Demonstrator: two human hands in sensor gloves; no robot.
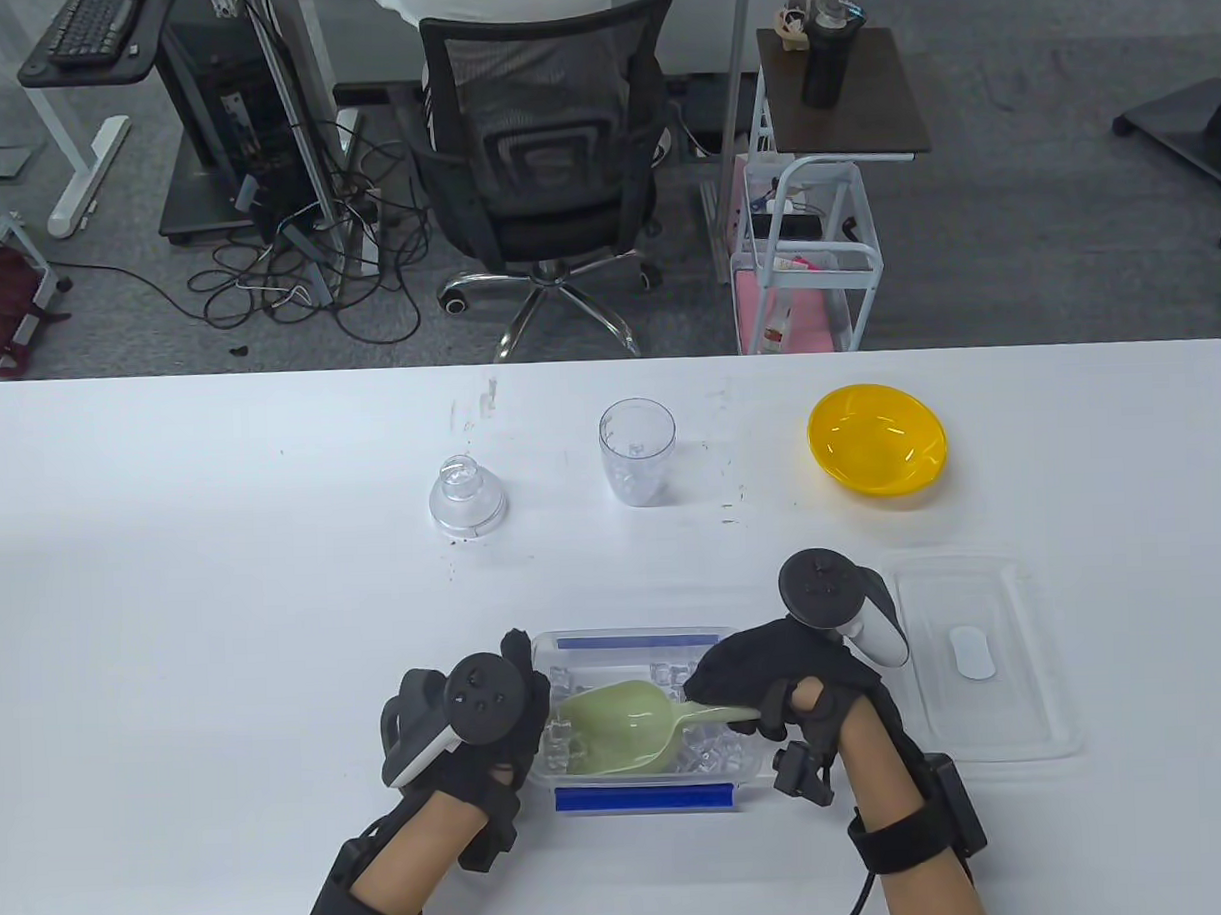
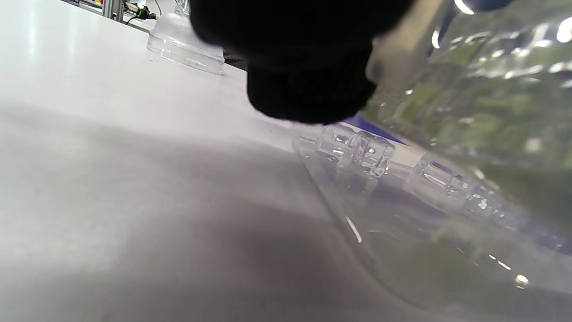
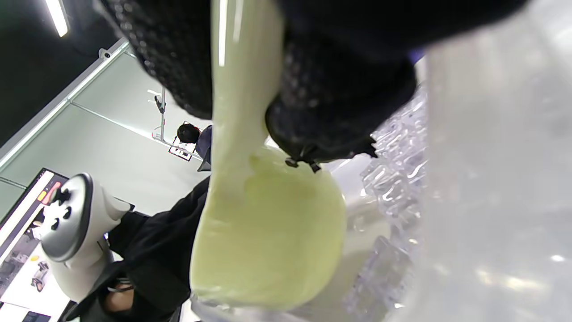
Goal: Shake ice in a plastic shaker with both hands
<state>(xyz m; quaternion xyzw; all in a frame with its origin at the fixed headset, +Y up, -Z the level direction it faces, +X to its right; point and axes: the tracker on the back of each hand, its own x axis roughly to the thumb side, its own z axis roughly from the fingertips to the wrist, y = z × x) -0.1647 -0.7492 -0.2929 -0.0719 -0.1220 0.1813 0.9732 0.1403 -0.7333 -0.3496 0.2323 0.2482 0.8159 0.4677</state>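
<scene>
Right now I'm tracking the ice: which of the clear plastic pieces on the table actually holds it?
The rectangular container between the hands, holding the green scoop; the shaker cup looks empty.

We see a matt white worktop [image 1: 174,553], a clear glossy plastic shaker cup [image 1: 638,464] and ice box [image 1: 741,768], a smooth pale green plastic scoop [image 1: 620,722], a glossy translucent yellow bowl [image 1: 876,448], and black knitted cloth gloves on both hands.
</scene>
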